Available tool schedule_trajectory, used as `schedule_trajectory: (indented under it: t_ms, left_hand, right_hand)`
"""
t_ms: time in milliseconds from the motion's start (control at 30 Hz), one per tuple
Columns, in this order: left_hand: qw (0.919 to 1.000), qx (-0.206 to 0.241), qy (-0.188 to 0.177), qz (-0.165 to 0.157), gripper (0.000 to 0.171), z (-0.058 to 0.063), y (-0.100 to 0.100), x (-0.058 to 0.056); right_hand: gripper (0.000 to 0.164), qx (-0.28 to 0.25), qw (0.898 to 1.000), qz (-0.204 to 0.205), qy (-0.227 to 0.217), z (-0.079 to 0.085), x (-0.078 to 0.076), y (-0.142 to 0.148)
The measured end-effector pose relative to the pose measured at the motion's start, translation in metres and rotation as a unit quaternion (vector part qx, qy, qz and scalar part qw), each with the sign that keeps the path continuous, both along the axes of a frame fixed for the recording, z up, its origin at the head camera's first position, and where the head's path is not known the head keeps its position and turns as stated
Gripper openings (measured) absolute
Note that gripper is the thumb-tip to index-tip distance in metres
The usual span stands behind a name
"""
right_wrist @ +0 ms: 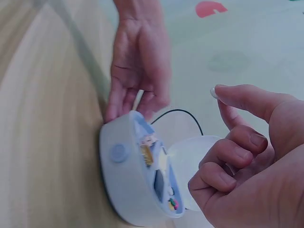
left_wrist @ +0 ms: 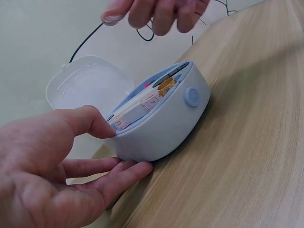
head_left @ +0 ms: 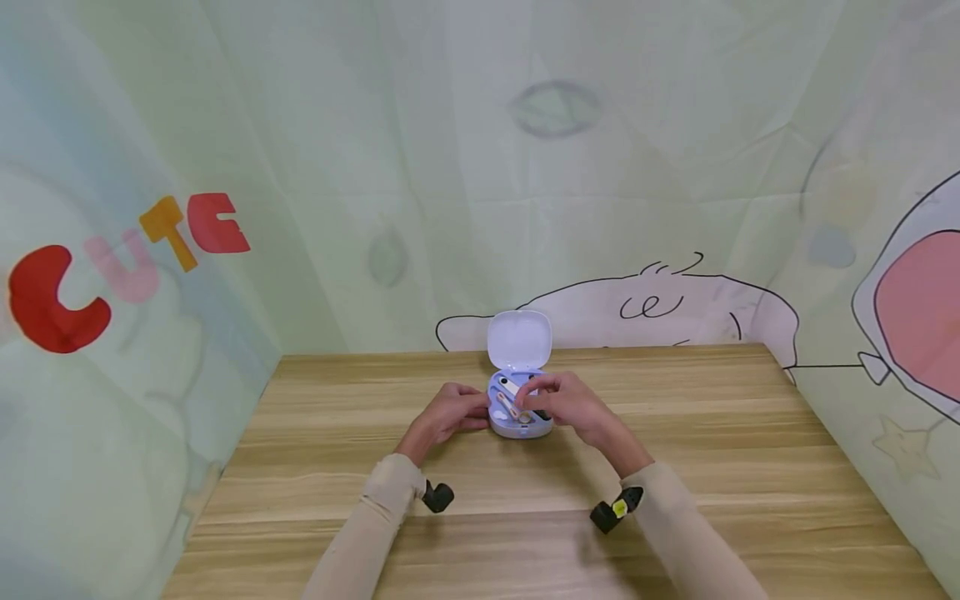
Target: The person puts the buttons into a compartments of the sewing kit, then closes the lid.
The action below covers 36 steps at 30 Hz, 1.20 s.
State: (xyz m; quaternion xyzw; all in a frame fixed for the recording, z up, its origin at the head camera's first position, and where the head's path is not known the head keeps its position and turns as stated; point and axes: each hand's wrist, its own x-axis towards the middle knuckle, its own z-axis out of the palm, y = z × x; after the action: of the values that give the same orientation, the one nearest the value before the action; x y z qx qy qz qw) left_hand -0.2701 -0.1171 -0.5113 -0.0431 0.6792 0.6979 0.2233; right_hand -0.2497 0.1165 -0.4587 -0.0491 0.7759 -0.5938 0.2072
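A small white and light-blue sewing box (head_left: 513,431) stands on the table, its white lid (head_left: 520,342) raised at the back. My left hand (head_left: 452,411) holds the box's left end; in the left wrist view its thumb is on the rim and its fingers lie low against the wall. Inside are a white tape measure (left_wrist: 151,104) with red numbers, a gold thimble (left_wrist: 167,87), a dark slim piece (right_wrist: 158,184) and colourful small items (right_wrist: 173,204). My right hand (head_left: 567,402) is over the box, fingers loosely bent, thumb near the index finger, with nothing visible between them.
The wood-grain table (head_left: 480,533) reaches back to a pale printed curtain (head_left: 450,167). The box is near the table's far edge, its lid close to the curtain. Black cameras (head_left: 438,497) are strapped at both wrists.
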Motion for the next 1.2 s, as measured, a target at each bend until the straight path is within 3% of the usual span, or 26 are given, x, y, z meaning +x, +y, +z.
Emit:
schedule_trajectory:
  t_ms: [267,600,933,1200]
  left_hand:
    - [1.0,0.001,0.0,0.0,0.035,0.001,-0.001,0.0]
    - [1.0,0.002,0.001,0.004,0.034,0.001,-0.002,0.0]
    - [1.0,-0.002,-0.002,-0.001,0.036,0.0,-0.002,-0.001]
    - [0.9999,-0.008,-0.008,0.0,0.036,0.0,-0.002,-0.001]
  right_hand:
    - [0.016,-0.031,0.999,-0.029,-0.026,0.01,-0.017,0.003]
    - [0.025,-0.103,0.991,-0.054,-0.071,0.005,-0.033,0.012]
    - [0.027,-0.07,0.991,-0.089,-0.074,-0.006,-0.047,0.015]
    - [0.036,-0.081,0.987,-0.096,-0.095,-0.017,-0.052,0.016]
